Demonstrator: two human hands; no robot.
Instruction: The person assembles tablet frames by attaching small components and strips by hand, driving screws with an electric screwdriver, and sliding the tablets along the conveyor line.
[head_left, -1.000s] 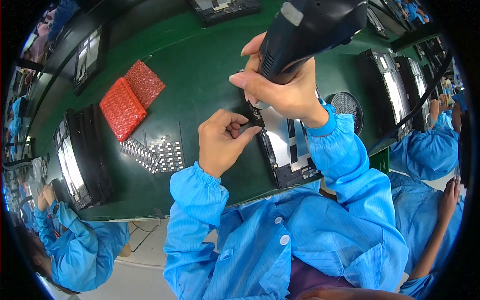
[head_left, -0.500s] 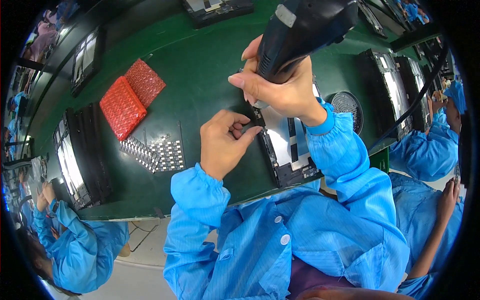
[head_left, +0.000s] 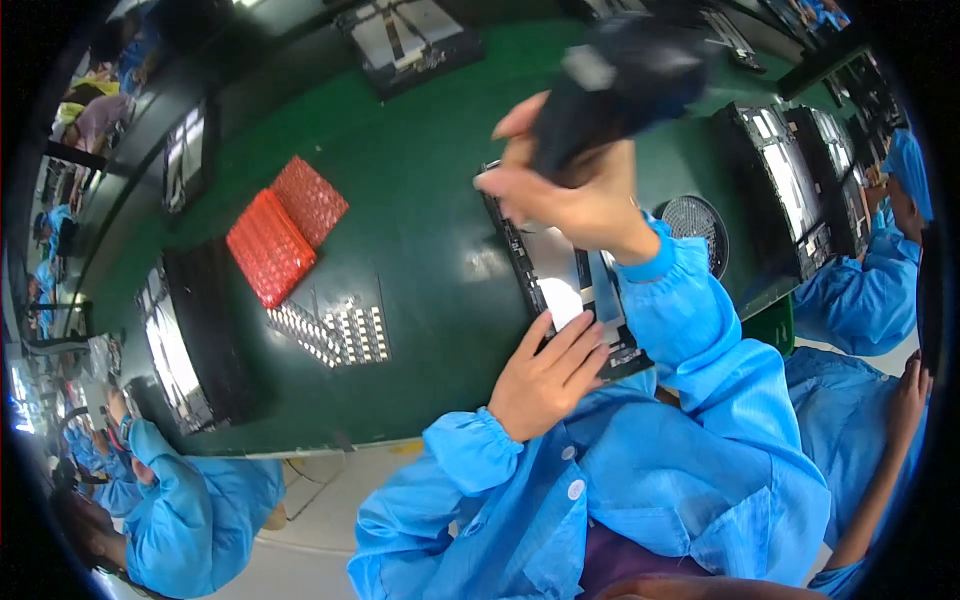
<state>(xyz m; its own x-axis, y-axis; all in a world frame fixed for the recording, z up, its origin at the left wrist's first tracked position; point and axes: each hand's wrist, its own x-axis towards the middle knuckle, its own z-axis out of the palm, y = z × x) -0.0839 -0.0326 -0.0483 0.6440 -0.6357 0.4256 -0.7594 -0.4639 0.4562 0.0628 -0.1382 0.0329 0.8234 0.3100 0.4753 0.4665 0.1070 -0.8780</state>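
A flat, black-framed electronic device (head_left: 562,297) lies at the table edge before me, its silver and white inner parts showing. My left hand (head_left: 552,372) rests on its near end, fingers spread flat, holding nothing. Above its far end my right hand (head_left: 585,200) is wrapped round a black electric screwdriver (head_left: 625,85), which is smeared by motion. The screwdriver's tip is hidden behind the hand. To the right of the device sits a round black dish (head_left: 694,232) with a gridded surface.
On the green table (head_left: 430,200) lie red bubble-wrap pouches (head_left: 272,246) and strips of small pale pieces (head_left: 350,335). Black device frames stand stacked at left (head_left: 205,335) and right (head_left: 775,185); another frame (head_left: 410,40) lies at the back. Co-workers in blue sit on both sides.
My left hand has moved from the device's left edge, where its fingers were pinched, to lie flat on the near end. The screwdriver has lifted away from the device. The whole view has shifted slightly.
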